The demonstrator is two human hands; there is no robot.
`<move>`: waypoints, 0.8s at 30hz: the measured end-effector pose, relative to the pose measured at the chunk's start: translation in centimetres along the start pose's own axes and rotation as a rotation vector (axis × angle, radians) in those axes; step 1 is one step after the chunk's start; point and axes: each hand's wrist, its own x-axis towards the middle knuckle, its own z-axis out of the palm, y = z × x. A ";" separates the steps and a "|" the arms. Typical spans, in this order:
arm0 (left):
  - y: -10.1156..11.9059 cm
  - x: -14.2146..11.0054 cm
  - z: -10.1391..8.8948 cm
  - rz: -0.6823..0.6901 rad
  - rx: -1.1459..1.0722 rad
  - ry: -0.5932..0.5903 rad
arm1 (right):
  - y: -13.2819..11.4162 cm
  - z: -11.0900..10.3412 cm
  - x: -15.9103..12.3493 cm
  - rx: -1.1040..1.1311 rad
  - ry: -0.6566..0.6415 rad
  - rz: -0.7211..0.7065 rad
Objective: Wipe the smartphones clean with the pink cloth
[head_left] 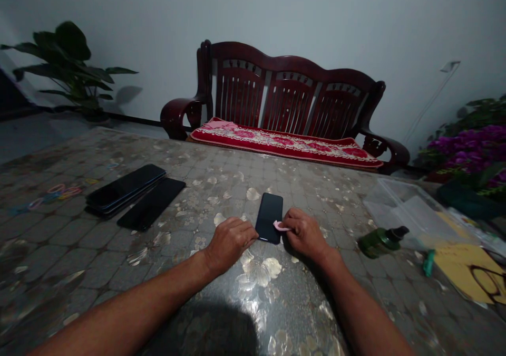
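A dark smartphone lies flat on the table, screen up, between my two hands. My left hand is closed at the phone's lower left corner, its fingertips gripping that edge. In my right hand a small pink cloth is pinched between the fingers, and it rests on the right part of the screen. The fingers of the right hand curl around the rest of the cloth, so most of it is hidden.
At the left lie a stack of phones and another phone beside it, with scissors farther left. A green bottle, a clear plastic box, yellow paper and glasses are at the right. A wooden bench stands behind the table.
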 end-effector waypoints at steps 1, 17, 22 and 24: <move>0.0 0.0 0.0 -0.001 0.000 0.000 | -0.1 -0.1 0.0 -0.003 -0.016 -0.023; -0.2 -0.2 0.3 0.010 0.007 0.007 | -2.9 1.2 1.7 -0.141 -0.051 -0.119; -0.3 -0.1 0.6 0.013 0.001 0.025 | -2.8 1.1 1.2 -0.129 -0.078 -0.128; -0.2 -0.1 0.6 0.017 0.008 0.019 | -2.0 1.2 1.4 -0.135 -0.033 -0.056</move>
